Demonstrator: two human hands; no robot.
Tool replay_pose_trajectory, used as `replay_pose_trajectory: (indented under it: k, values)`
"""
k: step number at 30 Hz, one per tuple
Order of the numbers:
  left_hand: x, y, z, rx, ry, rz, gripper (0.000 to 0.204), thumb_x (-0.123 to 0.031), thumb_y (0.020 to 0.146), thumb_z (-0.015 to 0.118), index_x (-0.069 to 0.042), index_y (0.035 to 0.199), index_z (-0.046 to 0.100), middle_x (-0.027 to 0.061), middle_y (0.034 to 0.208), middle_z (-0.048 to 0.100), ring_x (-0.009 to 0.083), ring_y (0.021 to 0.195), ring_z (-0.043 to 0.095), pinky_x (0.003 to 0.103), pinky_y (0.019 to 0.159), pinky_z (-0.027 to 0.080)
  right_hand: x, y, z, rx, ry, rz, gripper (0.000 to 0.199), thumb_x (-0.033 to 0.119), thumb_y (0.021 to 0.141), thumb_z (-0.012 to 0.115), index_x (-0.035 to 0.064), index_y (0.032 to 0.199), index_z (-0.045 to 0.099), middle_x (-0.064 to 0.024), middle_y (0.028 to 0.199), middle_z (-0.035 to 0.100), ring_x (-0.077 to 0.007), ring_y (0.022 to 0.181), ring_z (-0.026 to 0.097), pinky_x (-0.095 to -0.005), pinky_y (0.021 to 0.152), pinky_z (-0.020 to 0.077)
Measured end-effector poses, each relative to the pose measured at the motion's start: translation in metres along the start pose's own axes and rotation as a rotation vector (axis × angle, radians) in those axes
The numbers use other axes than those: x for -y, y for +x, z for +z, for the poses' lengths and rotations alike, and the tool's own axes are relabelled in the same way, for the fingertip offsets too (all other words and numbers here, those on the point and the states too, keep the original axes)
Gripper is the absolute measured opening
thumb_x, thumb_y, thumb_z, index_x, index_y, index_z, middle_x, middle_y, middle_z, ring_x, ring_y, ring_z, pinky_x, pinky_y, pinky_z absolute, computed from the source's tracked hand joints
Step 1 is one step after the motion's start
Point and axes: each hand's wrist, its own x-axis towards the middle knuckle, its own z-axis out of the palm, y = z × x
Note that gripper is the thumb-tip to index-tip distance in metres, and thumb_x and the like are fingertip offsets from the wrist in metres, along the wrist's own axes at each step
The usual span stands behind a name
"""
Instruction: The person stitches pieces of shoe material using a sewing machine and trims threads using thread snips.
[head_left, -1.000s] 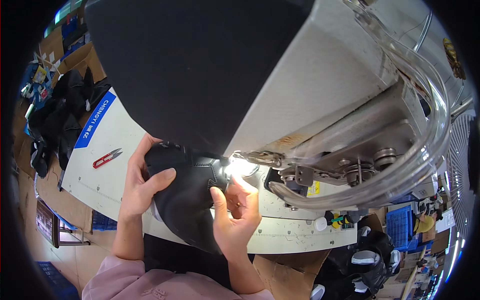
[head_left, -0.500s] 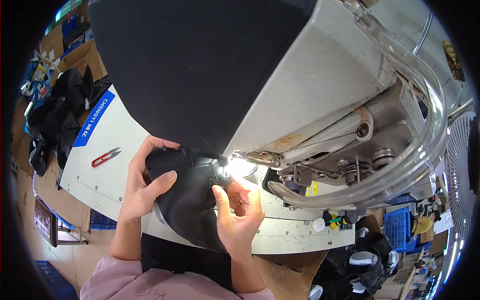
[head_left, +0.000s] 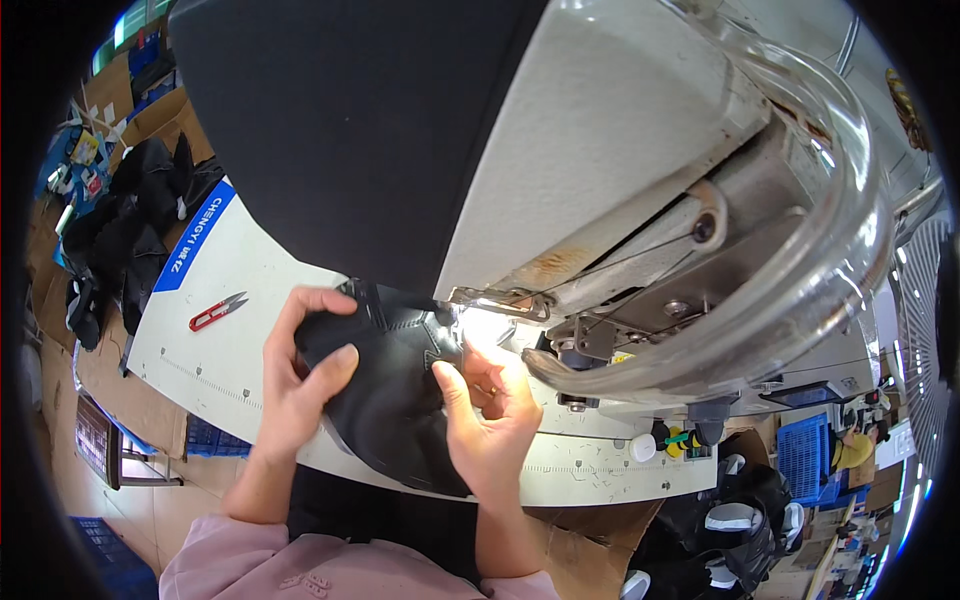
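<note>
We find the black piece (head_left: 385,415), smooth and leather-like, over the near part of the desk (head_left: 250,345), under the sewing machine's (head_left: 600,140) overhang. Its long axis runs from 11 o'clock to 5 o'clock; the rounded end points to 5 and reaches the desk's near edge. The zigzag-stitched side faces 2 o'clock, toward the bright light (head_left: 486,330).

Our left hand (head_left: 292,385) grips the piece at 9 o'clock: thumb on top, fingers curled about the far edge, parted by little more than the material. We judge that this steadies and turns it. Our right hand (head_left: 492,425), at 3 o'clock, has thumb and forefinger nearly closed on the stitched edge, apparently to guide it closely; glare hides the fingertips.

The red snips (head_left: 217,312) lie at 10 o'clock, presumably within easy reach. The clear tube (head_left: 700,372) curves past at 3 o'clock.
</note>
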Motion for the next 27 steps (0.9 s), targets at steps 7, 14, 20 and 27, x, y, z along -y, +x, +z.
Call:
replay_pose_trajectory:
  k: [7, 14, 20, 27]
  values:
    - [0.027, -0.061, 0.053, -0.16, 0.099, 0.228, 0.032, 0.003, 0.08, 0.066, 0.0, 0.102, 0.042, 0.0059, 0.093, 0.045, 0.0032, 0.068, 0.045, 0.017, 0.057, 0.037, 0.004, 0.03, -0.054, 0.274, -0.114, 0.274, 0.031, 0.007, 0.084, 0.071, -0.0047, 0.112, 0.064, -0.0082, 0.099, 0.068, -0.0123, 0.087, 0.061, -0.0252, 0.078, 0.049]
    - [0.035, -0.056, 0.06, -0.146, 0.15, 0.388, 0.032, 0.005, 0.081, 0.066, 0.0, 0.101, 0.042, 0.006, 0.089, 0.046, 0.0013, 0.057, 0.045, 0.016, 0.046, 0.033, -0.038, 0.039, -0.065, 0.368, -0.16, 0.354, 0.035, 0.009, 0.087, 0.066, 0.0001, 0.12, 0.059, -0.0062, 0.105, 0.064, -0.0112, 0.097, 0.056, -0.0254, 0.086, 0.0445]
    - [0.018, -0.043, 0.055, -0.113, 0.159, 0.331, 0.031, 0.008, 0.083, 0.062, -0.001, 0.101, 0.038, 0.0021, 0.079, 0.048, 0.0016, 0.054, 0.047, 0.016, 0.045, 0.033, -0.039, 0.03, -0.059, 0.3, -0.129, 0.199, 0.036, 0.001, 0.085, 0.065, -0.0015, 0.12, 0.058, -0.0084, 0.107, 0.064, -0.0131, 0.095, 0.059, -0.0262, 0.085, 0.0479]
    - [0.016, -0.024, 0.032, -0.042, 0.098, 0.232, 0.029, 0.004, 0.079, 0.064, -0.003, 0.098, 0.043, 0.0037, 0.086, 0.05, 0.0031, 0.065, 0.047, 0.017, 0.056, 0.037, -0.017, 0.016, -0.031, 0.108, -0.12, 0.257, 0.033, -0.003, 0.085, 0.066, -0.0067, 0.116, 0.059, -0.0079, 0.099, 0.064, -0.0106, 0.085, 0.061, -0.0206, 0.073, 0.0491]
